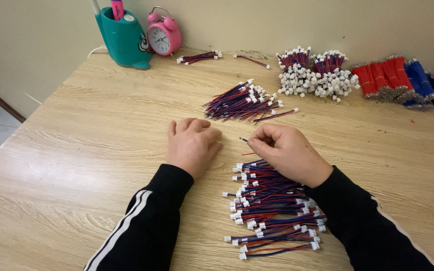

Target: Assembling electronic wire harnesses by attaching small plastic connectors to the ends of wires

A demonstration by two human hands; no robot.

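My left hand rests on the wooden table with its fingers curled in a loose fist, holding nothing that I can see. My right hand pinches a thin wire lead whose dark tip sticks out toward the left hand. Under and behind my right wrist lies a pile of short red, blue and black wire leads with white plug ends. A second, neater pile of the same leads lies just beyond both hands.
At the back stand bundles of leads with white plugs, then red, blue and black wire bundles at the right. A small lead bunch, a teal pen holder and a pink alarm clock stand by the wall.
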